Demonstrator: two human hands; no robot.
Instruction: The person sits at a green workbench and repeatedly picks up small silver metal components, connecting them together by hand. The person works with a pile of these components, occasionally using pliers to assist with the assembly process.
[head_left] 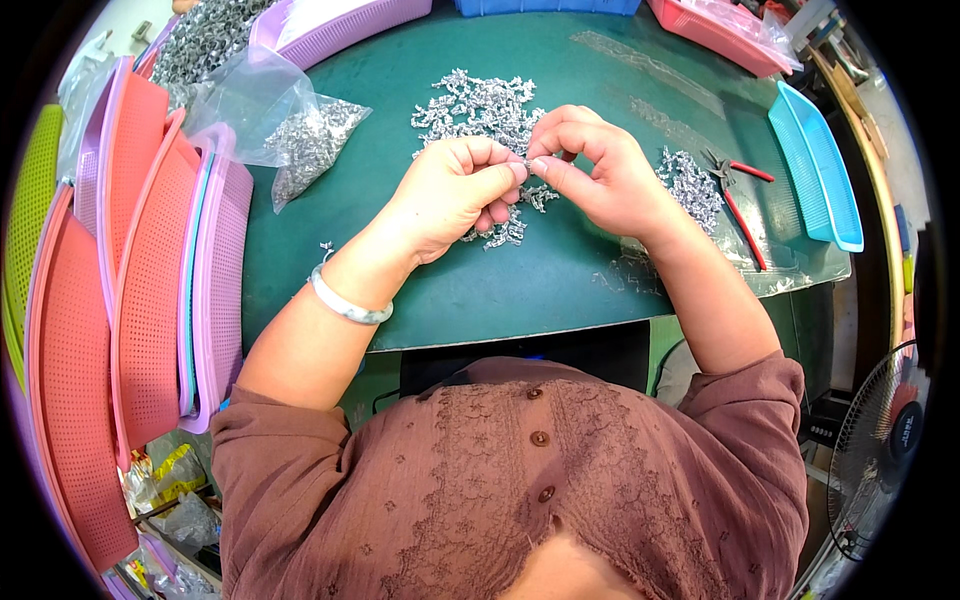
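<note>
My left hand [458, 192] and my right hand [590, 165] meet over the green table, thumbs and forefingers pinched on one small silver metal part [528, 165]. Fingertips cover most of that part, so its exact shape cannot be told. Behind and below my hands spreads a loose pile of small silver metal parts [470, 108]. To the right of my right hand lies a smaller heap of similar parts [692, 188]. Beside that heap rest red-handled pliers [738, 205], their jaws apart.
A clear plastic bag of small metal pieces [318, 140] lies at left on the green table [450, 300]. Stacked pink and purple baskets [160, 290] stand along the left edge. A blue basket [815, 165] sits at right, and a fan [875, 450] stands at lower right.
</note>
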